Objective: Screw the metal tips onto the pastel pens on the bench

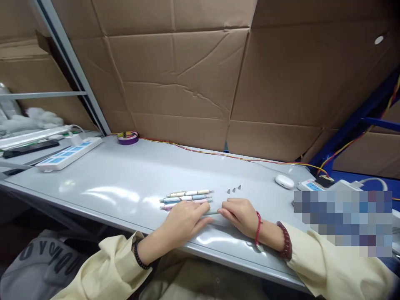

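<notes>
A pale green pen lies between my two hands, low over the grey table. My left hand is closed around its left part, and my right hand pinches its right end. Just beyond my left hand, a cream pen, a light blue pen and a pink pen lie side by side; my left hand partly covers the pink one. Three small grey pointed pieces sit in a short row beyond my right hand.
On the grey table are a purple tape roll, a white power strip at left and a white earbud case at right. Thin wires run along the back edge before cardboard. A pixelated patch covers the right.
</notes>
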The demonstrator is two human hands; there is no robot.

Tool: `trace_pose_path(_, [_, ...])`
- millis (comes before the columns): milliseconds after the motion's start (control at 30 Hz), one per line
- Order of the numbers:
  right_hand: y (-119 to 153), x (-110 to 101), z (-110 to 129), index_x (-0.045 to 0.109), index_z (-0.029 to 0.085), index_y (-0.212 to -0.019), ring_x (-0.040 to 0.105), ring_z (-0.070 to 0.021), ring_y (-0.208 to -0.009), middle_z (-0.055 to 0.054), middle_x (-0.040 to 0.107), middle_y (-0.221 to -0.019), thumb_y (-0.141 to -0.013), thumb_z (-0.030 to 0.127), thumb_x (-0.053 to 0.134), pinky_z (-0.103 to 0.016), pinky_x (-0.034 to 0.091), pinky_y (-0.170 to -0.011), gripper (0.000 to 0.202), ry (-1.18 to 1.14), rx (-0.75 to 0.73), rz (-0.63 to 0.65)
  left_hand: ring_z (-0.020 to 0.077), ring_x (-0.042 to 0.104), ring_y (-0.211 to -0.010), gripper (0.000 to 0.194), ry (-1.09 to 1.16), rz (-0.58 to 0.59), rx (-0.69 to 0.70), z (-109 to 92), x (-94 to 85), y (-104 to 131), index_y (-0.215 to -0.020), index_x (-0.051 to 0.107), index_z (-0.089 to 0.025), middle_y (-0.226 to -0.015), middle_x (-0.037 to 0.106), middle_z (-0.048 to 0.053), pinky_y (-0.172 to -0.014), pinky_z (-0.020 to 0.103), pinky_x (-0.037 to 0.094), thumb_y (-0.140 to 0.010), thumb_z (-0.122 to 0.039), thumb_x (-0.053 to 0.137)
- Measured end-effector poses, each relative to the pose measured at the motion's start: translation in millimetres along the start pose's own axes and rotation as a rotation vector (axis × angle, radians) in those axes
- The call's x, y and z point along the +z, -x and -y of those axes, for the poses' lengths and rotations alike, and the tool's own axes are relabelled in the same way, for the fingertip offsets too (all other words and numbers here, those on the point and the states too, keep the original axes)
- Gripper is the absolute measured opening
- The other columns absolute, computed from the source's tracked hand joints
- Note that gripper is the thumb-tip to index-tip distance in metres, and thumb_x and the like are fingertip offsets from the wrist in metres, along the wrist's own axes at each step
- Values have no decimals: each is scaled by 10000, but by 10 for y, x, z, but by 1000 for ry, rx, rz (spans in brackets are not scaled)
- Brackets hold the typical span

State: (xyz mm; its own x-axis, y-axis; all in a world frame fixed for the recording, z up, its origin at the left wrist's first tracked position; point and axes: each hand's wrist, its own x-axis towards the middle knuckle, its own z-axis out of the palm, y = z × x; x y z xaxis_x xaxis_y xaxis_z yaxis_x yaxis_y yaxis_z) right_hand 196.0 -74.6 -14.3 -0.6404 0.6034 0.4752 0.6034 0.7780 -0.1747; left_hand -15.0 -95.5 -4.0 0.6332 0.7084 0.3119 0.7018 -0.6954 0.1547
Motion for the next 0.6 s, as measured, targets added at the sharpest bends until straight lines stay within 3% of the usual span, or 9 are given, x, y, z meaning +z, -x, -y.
trace_pose_path(133, [-4, -2, 27, 562, 183, -756, 515, -132, -566, -30, 594, -639, -954, 402, 310, -231, 373, -526, 388, -73, -21, -89, 196, 610, -804, 239, 28, -48, -14, 19, 37, 2, -883, 559, -182, -883, 646, 50, -709, 302, 463, -945, -258, 341])
trace_pose_path(233, [-15, -8, 49, 567, 180, -865, 548, -144, -595, -45, 632, -704, -931, 473, 323, -240, 383, -535, 387, -77, -18, -40, 218, 617, -871, 232, 7, -52, -18, 32, 66, 13, -957, 561, -166, -950, 653, 79, -762, 337, 473, -934, -217, 336])
trace_pose_path(333, [-26, 4, 71, 566, 177, -766, 477, -136, -467, -26, 585, -572, -920, 546, 244, -244, 303, -460, 514, -2, 0, 62, 222, 620, -900, 235, -5, -11, 24, 30, 64, 15, -1021, 536, -166, -1023, 642, 91, -748, 330, 483, -928, -183, 322])
trace_pose_path(400, [-33, 16, 75, 546, 180, -670, 436, -122, -424, -16, 553, -516, -953, 479, 171, -241, 274, -444, 557, 31, 39, 75, 211, 626, -870, 226, -5, 30, 36, 21, 46, 10, -1021, 525, -178, -1005, 646, 77, -715, 309, 486, -918, -155, 324])
trace_pose_path(600, [-19, 13, 40, 555, 175, -701, 515, -113, -498, -18, 600, -583, -967, 438, 193, -217, 372, -493, 520, -30, -17, 5, 167, 625, -733, 231, -56, 84, -1, 11, 15, 11, -965, 521, -189, -858, 646, 38, -638, 240, 471, -904, -120, 308])
